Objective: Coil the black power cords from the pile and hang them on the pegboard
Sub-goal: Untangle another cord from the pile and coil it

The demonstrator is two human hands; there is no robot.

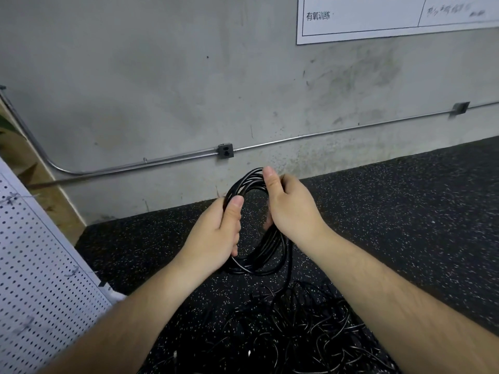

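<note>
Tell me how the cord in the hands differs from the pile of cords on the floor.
The held cord is wound into neat round loops; the pile is a loose tangle. The held cord is lifted, gripped by the left hand and right hand; the pile lies on the speckled floor. Both are black cable.

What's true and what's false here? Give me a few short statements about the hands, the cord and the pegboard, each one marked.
1. The left hand and the right hand both hold the coiled cord. True.
2. The pegboard stands at the right. False: it is at the left.
3. A pile of loose cords lies on the floor below the coil. True.
4. The coil hangs on the pegboard. False: the hands hold it away from the board.
</note>
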